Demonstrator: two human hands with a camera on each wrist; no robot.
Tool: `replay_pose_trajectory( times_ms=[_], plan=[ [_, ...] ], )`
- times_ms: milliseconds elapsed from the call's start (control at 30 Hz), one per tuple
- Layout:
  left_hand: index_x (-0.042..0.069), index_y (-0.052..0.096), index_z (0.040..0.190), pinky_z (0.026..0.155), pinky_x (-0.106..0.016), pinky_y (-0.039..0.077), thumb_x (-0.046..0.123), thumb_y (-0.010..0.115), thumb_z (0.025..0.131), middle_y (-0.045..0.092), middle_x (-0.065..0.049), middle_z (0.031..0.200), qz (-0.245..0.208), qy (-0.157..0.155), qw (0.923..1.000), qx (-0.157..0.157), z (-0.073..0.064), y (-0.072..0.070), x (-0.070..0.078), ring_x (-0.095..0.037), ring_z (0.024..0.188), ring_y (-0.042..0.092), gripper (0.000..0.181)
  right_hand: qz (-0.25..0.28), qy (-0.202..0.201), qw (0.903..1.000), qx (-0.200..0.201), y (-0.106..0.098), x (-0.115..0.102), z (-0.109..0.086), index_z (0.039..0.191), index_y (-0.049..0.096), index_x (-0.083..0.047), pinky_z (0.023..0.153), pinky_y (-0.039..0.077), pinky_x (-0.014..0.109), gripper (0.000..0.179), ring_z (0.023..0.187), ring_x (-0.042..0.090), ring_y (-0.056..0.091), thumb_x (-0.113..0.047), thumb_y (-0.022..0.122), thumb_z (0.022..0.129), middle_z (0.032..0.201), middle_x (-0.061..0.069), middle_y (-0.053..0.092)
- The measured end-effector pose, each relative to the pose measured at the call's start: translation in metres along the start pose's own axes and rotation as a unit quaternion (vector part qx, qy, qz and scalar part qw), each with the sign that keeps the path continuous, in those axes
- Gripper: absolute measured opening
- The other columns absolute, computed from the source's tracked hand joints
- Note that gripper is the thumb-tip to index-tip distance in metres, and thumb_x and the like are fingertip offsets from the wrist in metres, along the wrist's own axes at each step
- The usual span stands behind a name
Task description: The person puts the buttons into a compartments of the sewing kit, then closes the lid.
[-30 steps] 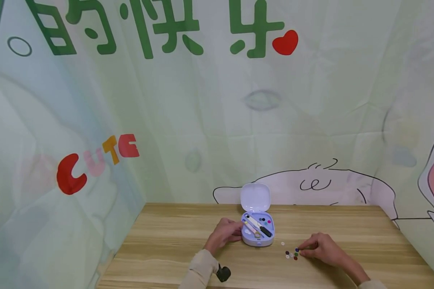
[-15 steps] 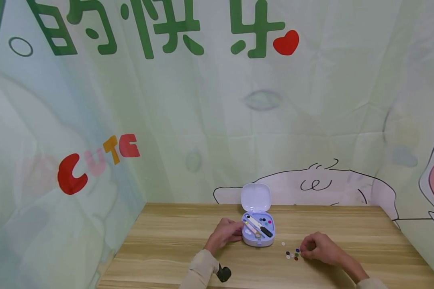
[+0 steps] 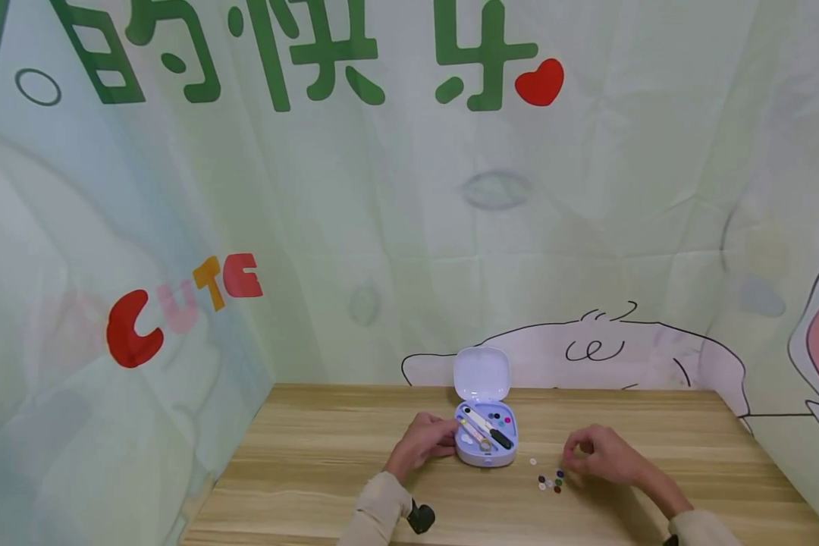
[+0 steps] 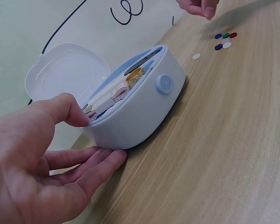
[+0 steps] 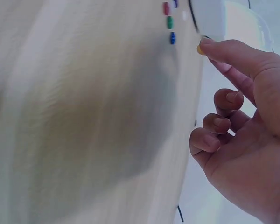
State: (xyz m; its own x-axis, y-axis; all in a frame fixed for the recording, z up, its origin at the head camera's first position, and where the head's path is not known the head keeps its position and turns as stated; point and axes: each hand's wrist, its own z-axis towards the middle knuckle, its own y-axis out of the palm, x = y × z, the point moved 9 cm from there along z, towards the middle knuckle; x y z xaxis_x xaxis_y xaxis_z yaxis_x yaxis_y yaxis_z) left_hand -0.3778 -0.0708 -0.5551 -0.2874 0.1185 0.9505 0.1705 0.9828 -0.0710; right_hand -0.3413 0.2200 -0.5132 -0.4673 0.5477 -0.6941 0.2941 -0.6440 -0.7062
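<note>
A pale blue sewing box [image 3: 486,459] stands on the table with its lid raised. Inside it lie a black-handled tool [image 3: 500,437], a rolled tape measure [image 4: 120,91], a gold ring-shaped piece [image 4: 135,76] and several small coloured buttons. My left hand [image 3: 423,438] grips the box's left side, thumb on the rim and fingers low against the outer wall. To the right, my right hand [image 3: 607,453] is raised over the table, pinching a yellow button [image 5: 200,50] between thumb and forefinger. Beside it lie several loose buttons, including a green button [image 4: 226,36] and a red button [image 4: 233,34].
A wooden table [image 3: 314,462] carries everything, with a printed cloth backdrop [image 3: 382,227] behind and at the sides. One white button [image 3: 533,461] lies apart, between the box and the button cluster. A black wrist device [image 3: 421,518] is at my left sleeve.
My right hand has drawn back from the loose buttons and lifted upward with the yellow button. The left hand and the box have stayed put.
</note>
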Motion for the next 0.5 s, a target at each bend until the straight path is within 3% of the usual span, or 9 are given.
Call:
replay_pose_trajectory(
  times_ms=[267,500],
  plan=[
    [-0.01,0.069,0.105,0.081,-0.035,0.065,0.009,0.068,0.092,0.072,-0.015,0.097,0.005,-0.002,1.0,0.003,0.0,-0.001,0.0,-0.021,0.087,0.069,0.023,0.023,0.02,0.9995,0.007,-0.008,-0.01,0.02,0.088,0.074,-0.015,0.054,0.03,0.023,0.006,0.064,0.007,0.04,-0.013,0.078,0.091,0.067,-0.008,0.039],
    [-0.01,0.069,0.104,0.08,-0.035,0.065,0.008,0.068,0.092,0.072,-0.015,0.095,0.0,0.003,1.0,-0.002,0.0,0.0,0.0,-0.019,0.084,0.069,0.022,0.075,0.084,0.9936,0.012,-0.008,-0.01,0.041,0.093,0.074,-0.014,0.062,0.034,0.027,0.009,0.075,0.02,0.045,-0.022,0.077,0.094,0.08,0.004,0.049]
  ],
)
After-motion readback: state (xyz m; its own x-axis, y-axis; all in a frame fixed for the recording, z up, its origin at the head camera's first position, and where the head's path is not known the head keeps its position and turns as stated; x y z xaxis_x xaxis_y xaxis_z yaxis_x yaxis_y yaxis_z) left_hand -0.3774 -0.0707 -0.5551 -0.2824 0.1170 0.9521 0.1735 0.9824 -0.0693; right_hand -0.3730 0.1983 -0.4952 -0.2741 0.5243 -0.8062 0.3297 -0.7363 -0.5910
